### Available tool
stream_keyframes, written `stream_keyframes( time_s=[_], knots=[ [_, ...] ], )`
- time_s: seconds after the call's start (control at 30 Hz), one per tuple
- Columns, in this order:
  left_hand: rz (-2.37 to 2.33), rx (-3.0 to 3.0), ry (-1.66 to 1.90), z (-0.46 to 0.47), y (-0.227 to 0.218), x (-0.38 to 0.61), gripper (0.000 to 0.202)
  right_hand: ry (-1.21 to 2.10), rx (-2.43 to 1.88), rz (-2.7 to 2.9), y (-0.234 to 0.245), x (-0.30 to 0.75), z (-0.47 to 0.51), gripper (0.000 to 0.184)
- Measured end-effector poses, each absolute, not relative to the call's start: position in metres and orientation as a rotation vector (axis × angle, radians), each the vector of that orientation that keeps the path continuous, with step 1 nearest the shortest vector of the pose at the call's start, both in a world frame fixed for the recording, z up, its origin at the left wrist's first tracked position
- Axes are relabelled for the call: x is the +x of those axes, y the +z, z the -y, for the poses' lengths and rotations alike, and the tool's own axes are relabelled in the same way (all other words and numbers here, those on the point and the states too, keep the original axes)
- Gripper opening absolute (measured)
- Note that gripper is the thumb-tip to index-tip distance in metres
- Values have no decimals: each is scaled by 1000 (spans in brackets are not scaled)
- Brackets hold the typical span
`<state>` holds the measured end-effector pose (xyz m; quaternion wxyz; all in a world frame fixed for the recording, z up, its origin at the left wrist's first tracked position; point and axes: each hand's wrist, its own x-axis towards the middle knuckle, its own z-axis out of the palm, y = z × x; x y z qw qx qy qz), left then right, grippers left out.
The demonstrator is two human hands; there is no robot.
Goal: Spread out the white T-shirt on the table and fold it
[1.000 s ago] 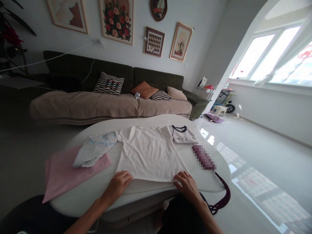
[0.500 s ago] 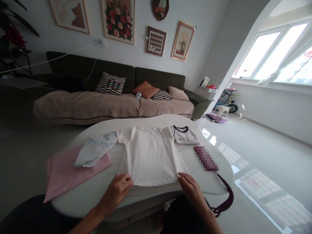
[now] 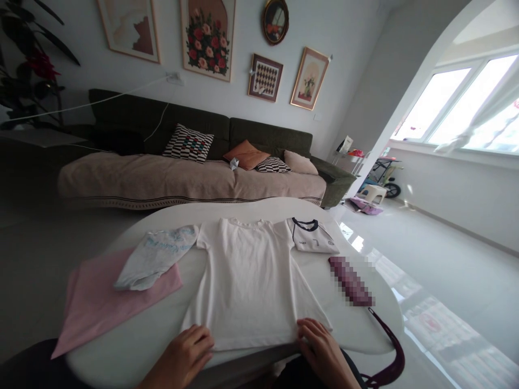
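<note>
A white short-sleeved T-shirt (image 3: 251, 281) lies spread on the white table (image 3: 162, 324), its collar away from me and its hem at the near edge. My left hand (image 3: 188, 351) pinches the hem near its left corner, and my right hand (image 3: 318, 340) grips it near the right corner. A folded pale garment with blue lettering (image 3: 156, 254) touches the left sleeve and rests on a pink cloth (image 3: 97, 292). Close to the right sleeve is a folded white shirt with a dark collar (image 3: 314, 237).
A maroon item, blurred out (image 3: 352, 281), lies at the table's right side, with a dark maroon strap (image 3: 391, 346) hanging over the edge. Behind the table stands a green sofa (image 3: 267, 132) with a beige cover and cushions. Shiny floor tiles (image 3: 458, 259) extend to the right.
Both hands have drawn the T-shirt's hem toward me, and the shirt looks longer and flatter. The camera view has tipped slightly, so the scene sits a little lower.
</note>
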<state>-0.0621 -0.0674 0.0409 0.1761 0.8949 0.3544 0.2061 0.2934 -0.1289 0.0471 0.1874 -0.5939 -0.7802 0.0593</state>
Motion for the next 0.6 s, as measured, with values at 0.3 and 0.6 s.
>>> stream_keyframes(
  time_s=[0.3,0.6],
  knots=[
    [-1211,2455,648,-30,54,4,36,111,-1796,2098,45,261,34,37],
    [-1280,2381,297,-97,36,-10,56,230,-1908,1887,16,303,-20,42]
  ],
)
